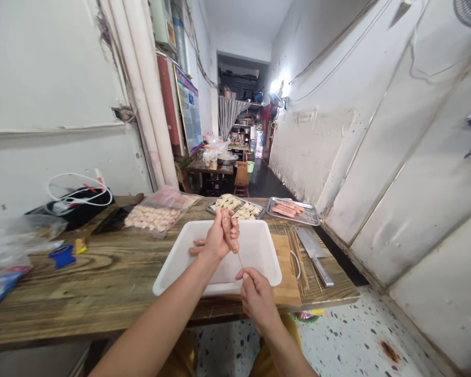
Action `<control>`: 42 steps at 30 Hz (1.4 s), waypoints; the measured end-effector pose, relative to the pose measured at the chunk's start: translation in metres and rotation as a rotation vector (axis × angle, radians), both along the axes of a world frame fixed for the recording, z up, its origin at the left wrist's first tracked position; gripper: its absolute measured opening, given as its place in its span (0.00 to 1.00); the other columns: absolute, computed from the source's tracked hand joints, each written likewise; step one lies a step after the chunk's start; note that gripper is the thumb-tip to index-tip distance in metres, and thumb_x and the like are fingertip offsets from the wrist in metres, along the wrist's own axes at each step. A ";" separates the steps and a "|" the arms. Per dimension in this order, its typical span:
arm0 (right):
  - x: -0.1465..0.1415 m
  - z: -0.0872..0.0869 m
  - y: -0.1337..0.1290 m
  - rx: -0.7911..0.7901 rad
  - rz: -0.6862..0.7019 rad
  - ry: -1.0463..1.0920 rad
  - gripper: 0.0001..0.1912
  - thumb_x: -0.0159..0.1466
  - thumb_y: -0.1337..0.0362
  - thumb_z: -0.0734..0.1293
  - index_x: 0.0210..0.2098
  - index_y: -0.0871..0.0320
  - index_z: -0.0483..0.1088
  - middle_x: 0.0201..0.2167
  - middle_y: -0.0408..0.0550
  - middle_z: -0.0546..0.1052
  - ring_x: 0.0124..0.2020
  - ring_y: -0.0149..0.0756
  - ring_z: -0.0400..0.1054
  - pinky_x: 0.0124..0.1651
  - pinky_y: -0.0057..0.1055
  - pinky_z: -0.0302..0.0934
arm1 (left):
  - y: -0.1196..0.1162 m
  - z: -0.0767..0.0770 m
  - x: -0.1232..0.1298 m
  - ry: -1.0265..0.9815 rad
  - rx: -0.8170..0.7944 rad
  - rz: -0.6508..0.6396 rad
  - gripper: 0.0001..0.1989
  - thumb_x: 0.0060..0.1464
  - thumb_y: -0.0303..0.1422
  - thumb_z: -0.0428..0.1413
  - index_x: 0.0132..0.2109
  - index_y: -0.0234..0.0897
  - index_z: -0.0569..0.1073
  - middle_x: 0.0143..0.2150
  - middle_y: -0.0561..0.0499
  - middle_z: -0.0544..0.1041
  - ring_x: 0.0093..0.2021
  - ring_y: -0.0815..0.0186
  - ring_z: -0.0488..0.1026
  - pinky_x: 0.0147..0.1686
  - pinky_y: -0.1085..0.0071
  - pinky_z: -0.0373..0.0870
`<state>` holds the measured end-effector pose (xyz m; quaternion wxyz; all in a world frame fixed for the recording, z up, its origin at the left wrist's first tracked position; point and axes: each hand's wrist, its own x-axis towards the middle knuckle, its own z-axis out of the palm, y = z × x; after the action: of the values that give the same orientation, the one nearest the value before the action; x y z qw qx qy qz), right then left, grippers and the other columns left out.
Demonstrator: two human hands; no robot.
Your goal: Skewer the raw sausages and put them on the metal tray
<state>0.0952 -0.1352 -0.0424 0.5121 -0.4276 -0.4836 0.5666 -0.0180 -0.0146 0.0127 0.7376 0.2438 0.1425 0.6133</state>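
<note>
Over a white plastic tub [182, 267], my left hand [215, 236] grips a pink piece of meat [231, 235] threaded on a thin bamboo skewer [240, 261]. My right hand [257, 298] pinches the skewer's lower end, just above the tub's near rim. The tub's inside looks bare around the hands. A wooden cutting board [286, 272] lies under the tub's right side, with a loose bundle of bamboo skewers [298, 262] and a steel cleaver [312, 250] to the right.
On the wooden table [82, 277] stand a steel tray of sausages [292, 211], a tray of pale cubes [235, 207] and a plastic bag of pink pieces [153, 218]. A black bag with white cable [78, 201] lies left. A white wall bounds the right side.
</note>
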 end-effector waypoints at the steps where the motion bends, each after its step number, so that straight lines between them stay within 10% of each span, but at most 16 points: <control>1: 0.001 -0.001 0.001 0.096 -0.050 -0.110 0.14 0.63 0.53 0.59 0.34 0.58 0.66 0.14 0.32 0.55 0.13 0.23 0.45 0.15 0.21 0.43 | 0.000 -0.001 0.001 0.019 0.008 0.032 0.16 0.58 0.46 0.48 0.36 0.36 0.65 0.22 0.55 0.64 0.17 0.74 0.60 0.15 0.80 0.57; 6: 0.006 0.000 0.004 0.437 -0.151 -0.509 0.15 0.66 0.61 0.56 0.37 0.61 0.72 0.28 0.47 0.73 0.28 0.32 0.65 0.32 0.26 0.57 | -0.008 0.001 0.005 0.032 -0.017 0.064 0.16 0.58 0.45 0.50 0.32 0.37 0.62 0.18 0.59 0.57 0.15 0.76 0.56 0.14 0.82 0.53; 27: -0.012 0.010 0.013 0.471 -0.255 -0.550 0.13 0.64 0.65 0.53 0.32 0.60 0.68 0.22 0.43 0.66 0.22 0.30 0.58 0.28 0.27 0.53 | -0.015 0.015 0.011 0.061 -0.089 0.043 0.17 0.57 0.47 0.50 0.30 0.38 0.61 0.17 0.60 0.55 0.11 0.78 0.50 0.10 0.82 0.46; 35: 0.001 0.029 0.018 -0.017 0.040 0.101 0.12 0.61 0.54 0.61 0.32 0.56 0.64 0.11 0.28 0.48 0.11 0.22 0.35 0.13 0.21 0.36 | -0.009 0.013 0.003 0.074 -0.068 0.020 0.20 0.60 0.48 0.43 0.46 0.38 0.68 0.26 0.50 0.71 0.26 0.66 0.71 0.29 0.68 0.71; 42: 0.008 0.019 0.019 -0.274 0.286 0.716 0.13 0.54 0.60 0.72 0.32 0.58 0.67 0.08 0.25 0.51 0.10 0.19 0.32 0.09 0.18 0.33 | -0.007 0.006 0.000 -0.049 -0.120 -0.069 0.21 0.61 0.45 0.42 0.53 0.39 0.67 0.39 0.45 0.76 0.35 0.63 0.74 0.42 0.57 0.71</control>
<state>0.1035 -0.1161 -0.0238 0.5027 -0.1958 -0.2493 0.8042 -0.0182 -0.0221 0.0185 0.7748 0.1888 0.1526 0.5838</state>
